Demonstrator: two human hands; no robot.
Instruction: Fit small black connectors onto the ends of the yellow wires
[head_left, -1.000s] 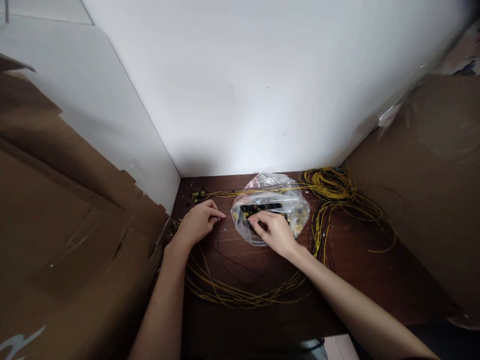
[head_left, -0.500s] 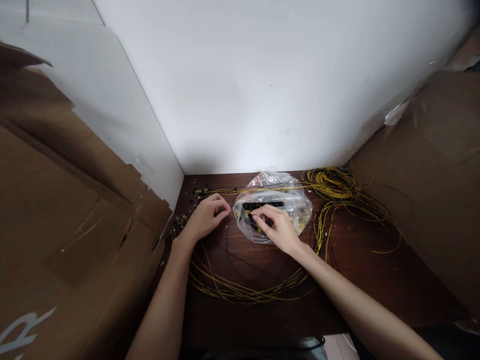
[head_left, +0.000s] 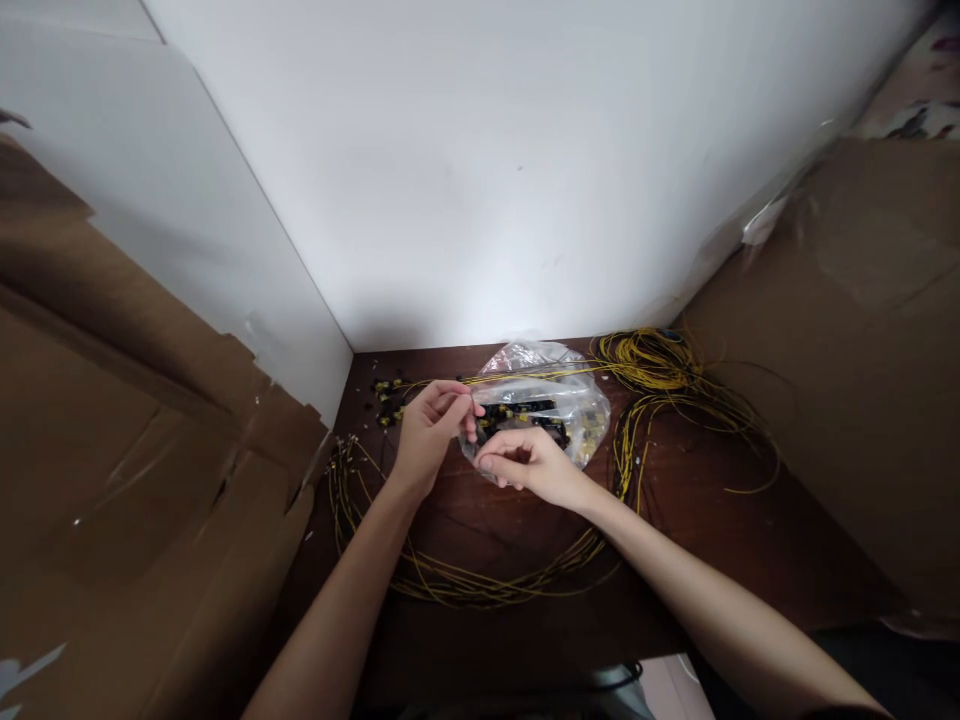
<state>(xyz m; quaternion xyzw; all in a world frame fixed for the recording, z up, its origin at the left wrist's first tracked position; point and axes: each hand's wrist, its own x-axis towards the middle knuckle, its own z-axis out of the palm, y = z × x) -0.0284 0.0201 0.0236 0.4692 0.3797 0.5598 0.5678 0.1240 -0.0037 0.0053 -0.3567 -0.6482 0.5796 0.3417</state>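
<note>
My left hand (head_left: 439, 428) is raised over the near left side of a clear plastic bag (head_left: 592, 400), its thumb and forefinger pinched. A thin dark wire (head_left: 473, 405) shows at those fingertips and runs down toward my right hand (head_left: 534, 462). The right thumb and forefinger are also pressed together, just below and right of the left ones; what lies between them is too small to make out. Small black and yellow parts (head_left: 517, 412) lie on the bag behind both hands, partly covered by the fingers.
Yellow and black wires (head_left: 649, 362) are heaped at the back right, and more wires (head_left: 495, 590) curve along the front of the brown table (head_left: 712, 545). Black and yellow connectors (head_left: 386, 400) sit at left. Cardboard (head_left: 127, 430) flanks the left side, another cardboard sheet (head_left: 840, 380) the right.
My left hand has moved right, toward the other hand. My right hand has drawn back from the parts on the bag, slightly left and nearer me. The view has shifted a little.
</note>
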